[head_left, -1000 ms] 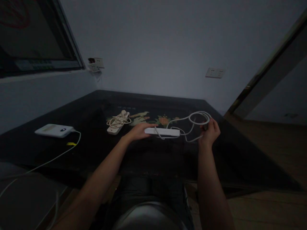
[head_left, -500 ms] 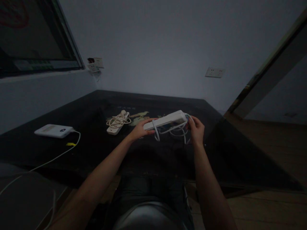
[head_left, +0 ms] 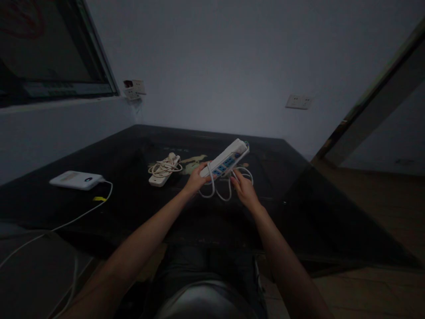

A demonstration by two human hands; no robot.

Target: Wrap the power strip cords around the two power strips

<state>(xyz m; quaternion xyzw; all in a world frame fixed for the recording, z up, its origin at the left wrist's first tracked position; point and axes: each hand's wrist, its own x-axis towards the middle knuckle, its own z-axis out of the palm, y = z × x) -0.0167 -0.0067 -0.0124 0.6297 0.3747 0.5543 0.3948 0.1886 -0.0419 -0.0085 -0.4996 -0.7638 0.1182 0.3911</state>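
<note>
A white power strip [head_left: 223, 160] with blue sockets is held up over the dark table, tilted with its far end raised to the right. My left hand [head_left: 197, 179] is closed around its near left end. Its white cord [head_left: 229, 192] hangs in loose loops beneath the strip and runs around its far end. My right hand [head_left: 244, 186] is below the strip, its fingers closed on the cord; the fingertips are partly hidden. Left of my hands, a second power strip [head_left: 159, 179] lies on the table with its cord bundled on top.
A white device [head_left: 77, 180] with a cable lies on the left of the black table [head_left: 133, 212], near a yellow tag [head_left: 99, 199]. Wall sockets [head_left: 298, 102] are on the back wall, and a window [head_left: 56, 48] is at the upper left.
The power strip has turned so its blue sockets face me and its far end is higher. My right hand has moved left and down from the far end to the cord loops.
</note>
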